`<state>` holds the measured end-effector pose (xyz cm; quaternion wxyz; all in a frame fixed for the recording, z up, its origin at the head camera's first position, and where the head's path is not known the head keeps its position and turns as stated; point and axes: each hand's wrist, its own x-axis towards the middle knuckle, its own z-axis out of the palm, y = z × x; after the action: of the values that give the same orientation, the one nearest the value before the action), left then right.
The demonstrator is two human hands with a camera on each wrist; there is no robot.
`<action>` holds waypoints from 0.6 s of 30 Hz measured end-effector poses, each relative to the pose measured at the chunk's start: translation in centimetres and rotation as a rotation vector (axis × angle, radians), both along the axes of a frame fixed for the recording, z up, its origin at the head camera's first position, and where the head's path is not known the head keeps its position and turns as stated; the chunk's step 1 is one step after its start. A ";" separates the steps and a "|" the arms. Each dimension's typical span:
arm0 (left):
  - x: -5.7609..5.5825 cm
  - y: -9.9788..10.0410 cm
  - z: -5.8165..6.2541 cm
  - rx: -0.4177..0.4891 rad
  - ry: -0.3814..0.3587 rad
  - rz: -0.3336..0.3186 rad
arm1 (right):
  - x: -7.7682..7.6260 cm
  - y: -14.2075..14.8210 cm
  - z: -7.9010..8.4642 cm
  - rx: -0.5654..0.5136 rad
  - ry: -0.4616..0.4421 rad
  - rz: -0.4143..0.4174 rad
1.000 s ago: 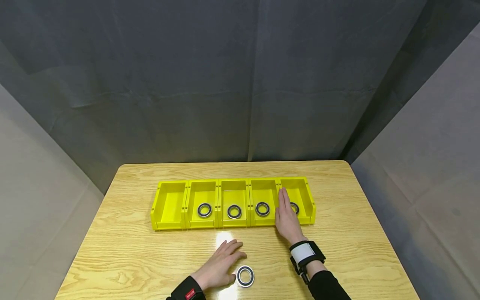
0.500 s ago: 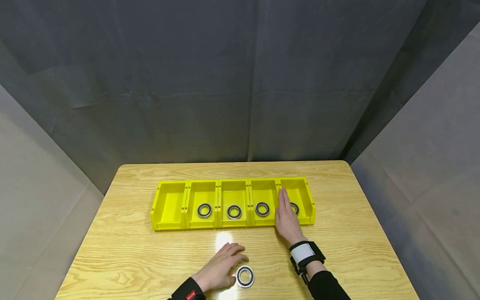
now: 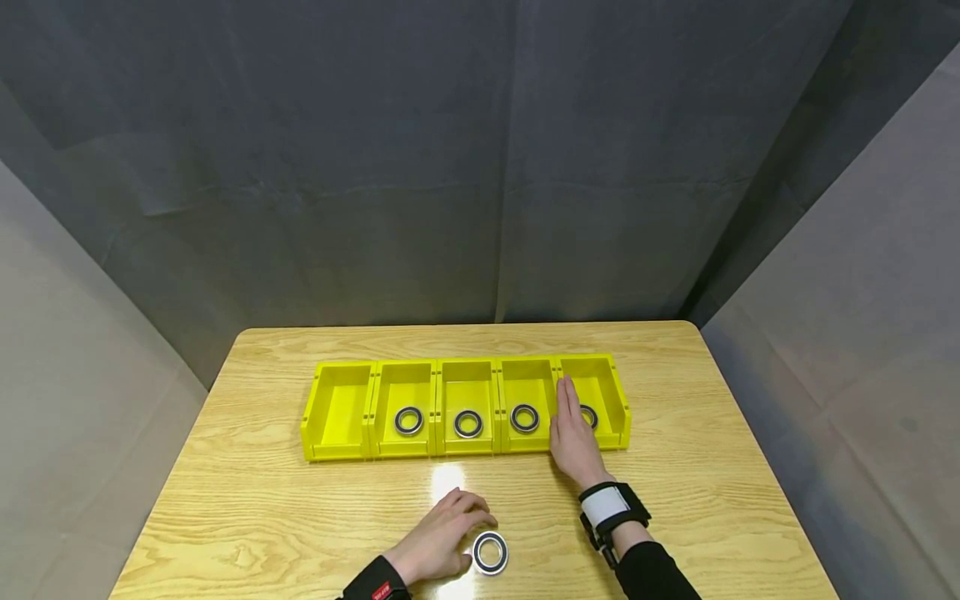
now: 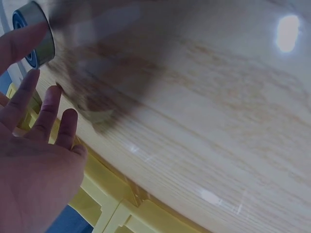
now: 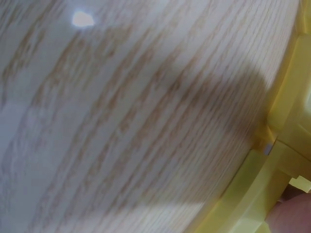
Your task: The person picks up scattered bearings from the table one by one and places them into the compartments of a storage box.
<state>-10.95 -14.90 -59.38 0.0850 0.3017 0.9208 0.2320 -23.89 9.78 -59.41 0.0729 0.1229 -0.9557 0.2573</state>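
Note:
A ball bearing lies flat on the table near its front, a metal ring with a dark seal. My left hand is just left of it, palm down, fingers loosely bent and spread. In the left wrist view the thumb overlaps the bearing, and the other fingertips point toward it. My right hand rests at the right end of a row of yellow bins, fingers straight, over the divider beside the rightmost bin. The bearing in that bin is partly hidden by this hand.
Further bearings lie singly in the bins: one second from left, one in the middle, one second from right. The wooden table ends at a dark curtain behind; pale panels flank it.
My left hand has drawn slightly back toward the bearing on the table, its fingers bending more. My right hand and the bins have stayed put.

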 end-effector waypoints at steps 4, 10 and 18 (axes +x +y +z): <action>0.0 0.0 -0.1 -0.001 -0.010 0.000 | 0.0 0.0 0.0 -0.002 -0.001 -0.005; 0.0 0.0 -0.1 -0.003 -0.024 0.002 | 0.0 -0.1 0.0 -0.006 -0.010 -0.015; 0.1 0.0 0.0 0.003 -0.016 0.007 | 0.0 0.0 0.0 0.003 -0.012 -0.009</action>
<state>-10.84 -14.93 -59.41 0.0912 0.2965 0.9209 0.2361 -23.88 9.74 -59.38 0.0683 0.1172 -0.9570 0.2565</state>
